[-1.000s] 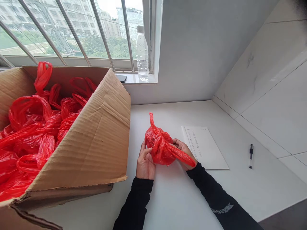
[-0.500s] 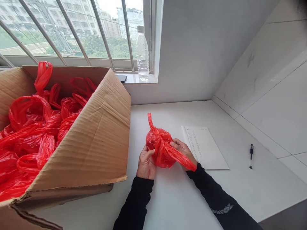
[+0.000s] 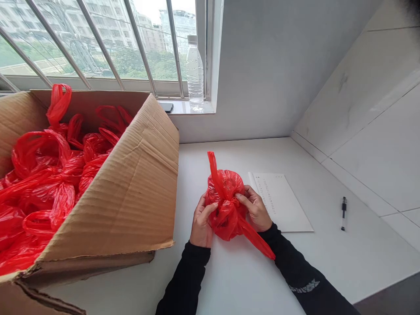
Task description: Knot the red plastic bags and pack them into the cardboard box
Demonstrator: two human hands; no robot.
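Observation:
A knotted red plastic bag [image 3: 226, 186] is held between my two hands above the white table. It bulges with contents I cannot make out, and its two twisted handles stick out, one upward and one toward my right forearm. My left hand [image 3: 202, 223] grips the bag's left side, thumb on top and the other fingers mostly hidden behind it. On the right side, my right hand [image 3: 257, 210] is closed on the bag close to the knot, its thumb pressing there.
A cardboard box [image 3: 131, 183] full of red plastic bags [image 3: 49, 183] stands at left. Right of my hands lie a printed white paper pad [image 3: 288, 205] and a black-capped pen [image 3: 343, 213]. A water bottle [image 3: 195, 74] and a dark phone [image 3: 166, 107] rest on the windowsill.
The red bag has shifted slightly right and turned, its knot now nearer me. My right thumb has moved onto the knot area, and the lower handle hangs further down.

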